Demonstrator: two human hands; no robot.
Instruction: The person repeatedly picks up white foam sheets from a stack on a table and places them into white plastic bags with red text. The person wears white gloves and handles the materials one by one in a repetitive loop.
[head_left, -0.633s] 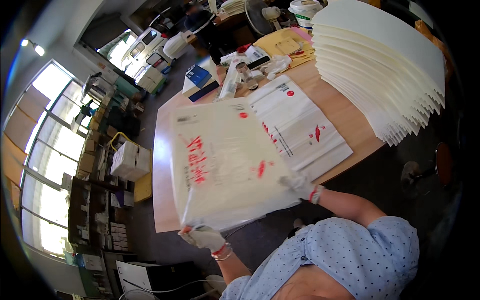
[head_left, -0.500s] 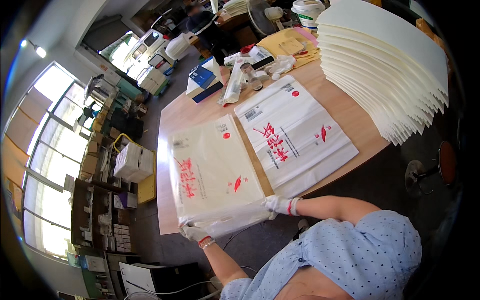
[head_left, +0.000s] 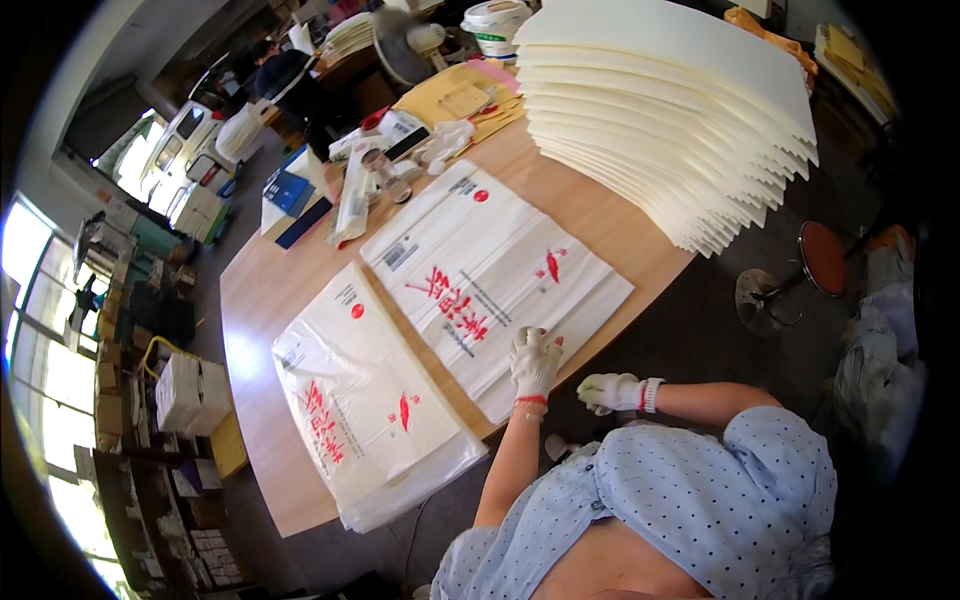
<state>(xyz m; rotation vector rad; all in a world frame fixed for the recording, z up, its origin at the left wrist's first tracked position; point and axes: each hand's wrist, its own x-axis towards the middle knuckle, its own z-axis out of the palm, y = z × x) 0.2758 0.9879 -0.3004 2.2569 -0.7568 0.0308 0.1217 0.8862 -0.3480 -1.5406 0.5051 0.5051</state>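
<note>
My left hand (head_left: pixel 535 362), in a white knit glove with some fingertips bare, rests on the near part of a stack of flat white plastic bags (head_left: pixel 505 265) printed in red and black. Its fingers are apart and it holds nothing. My right hand (head_left: pixel 610 393), also gloved, hovers just off the table's near edge, its fingers loosely bent, with nothing visible in them. To the left lies a plastic-wrapped pack of cream-coloured sheets (head_left: pixel 375 420) with the same red print. Its clear wrap hangs past the table edge, and neither hand touches it.
A tall fanned stack of cream paper (head_left: pixel 640 120) covers the table's far right. Behind the bags sit a glass jar (head_left: pixel 385 175), a blue box (head_left: pixel 290 195), yellow envelopes (head_left: pixel 455 100) and a white bucket (head_left: pixel 495 28). A round stool (head_left: pixel 822 258) stands right of the wooden table (head_left: pixel 265 290).
Both hands have let go of the wrapped pack, which now lies on the table. My left hand has moved right onto the bag stack; my right hand has drawn back. The view has turned right.
</note>
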